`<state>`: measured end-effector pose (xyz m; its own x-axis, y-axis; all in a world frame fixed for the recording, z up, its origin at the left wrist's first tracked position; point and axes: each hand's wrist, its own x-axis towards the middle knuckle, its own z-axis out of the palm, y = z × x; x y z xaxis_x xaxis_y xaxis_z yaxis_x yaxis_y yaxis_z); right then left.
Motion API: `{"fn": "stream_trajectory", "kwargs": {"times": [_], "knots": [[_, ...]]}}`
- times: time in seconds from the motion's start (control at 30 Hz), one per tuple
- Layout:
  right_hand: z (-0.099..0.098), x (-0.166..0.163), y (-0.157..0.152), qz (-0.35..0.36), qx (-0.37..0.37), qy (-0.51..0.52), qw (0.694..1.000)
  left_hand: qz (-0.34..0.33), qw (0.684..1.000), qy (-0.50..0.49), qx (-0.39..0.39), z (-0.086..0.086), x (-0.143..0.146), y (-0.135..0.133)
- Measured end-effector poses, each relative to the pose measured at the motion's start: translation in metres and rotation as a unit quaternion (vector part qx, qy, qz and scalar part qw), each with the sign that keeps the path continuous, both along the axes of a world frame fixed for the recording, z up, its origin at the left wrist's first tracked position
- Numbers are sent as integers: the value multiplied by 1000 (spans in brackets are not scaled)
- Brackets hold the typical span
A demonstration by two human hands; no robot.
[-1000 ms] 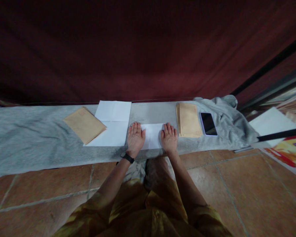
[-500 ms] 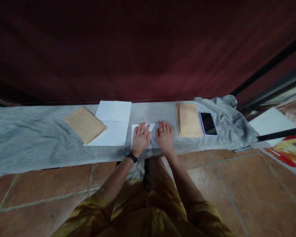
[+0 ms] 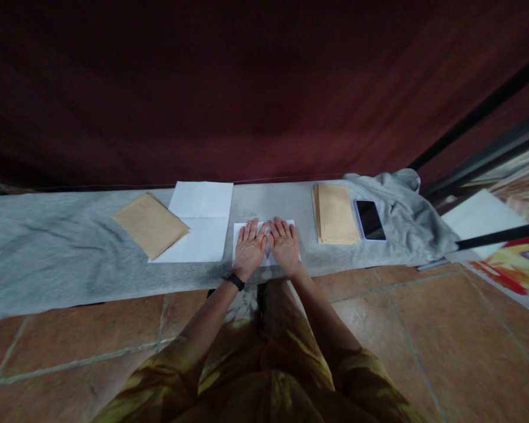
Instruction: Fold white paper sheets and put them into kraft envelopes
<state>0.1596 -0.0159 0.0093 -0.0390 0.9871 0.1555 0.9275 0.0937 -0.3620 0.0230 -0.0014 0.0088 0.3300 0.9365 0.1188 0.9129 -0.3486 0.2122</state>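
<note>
A folded white sheet of paper (image 3: 267, 258) lies on the grey cloth (image 3: 92, 264) straight in front of me. My left hand (image 3: 250, 247) rests flat on its left part, fingers stretched out, a dark band at the wrist. Flat on the right part lies my right hand (image 3: 284, 244), its thumb side close against the left hand. The hands cover most of the sheet. To their left are white sheets with crease lines (image 3: 205, 229), partly under tilted brown envelopes (image 3: 150, 223). A stack of brown envelopes (image 3: 335, 212) lies to the right of my right hand.
Right of the envelope stack lies a phone (image 3: 370, 220) with a dark screen. The cloth is bunched up (image 3: 409, 205) at the right end. Beyond it are a black bar (image 3: 502, 236) and a colourful printed sheet (image 3: 518, 267). A dark red curtain (image 3: 255, 117) hangs behind.
My right hand has slid left across the folded sheet, from its right edge to beside my left hand. The left hand stays in place on the paper.
</note>
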Motion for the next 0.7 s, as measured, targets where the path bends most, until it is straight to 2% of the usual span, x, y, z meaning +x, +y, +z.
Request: {"fn": "stream_trajectory", "kwargs": {"times": [0.37, 0.7], "knots": [[-7, 13, -2, -44, 21, -1, 999, 23, 1000, 4, -2, 1, -11, 4], [-16, 36, -6, -93, 33, -17, 995, 61, 998, -3, 13, -7, -19, 5]]}}
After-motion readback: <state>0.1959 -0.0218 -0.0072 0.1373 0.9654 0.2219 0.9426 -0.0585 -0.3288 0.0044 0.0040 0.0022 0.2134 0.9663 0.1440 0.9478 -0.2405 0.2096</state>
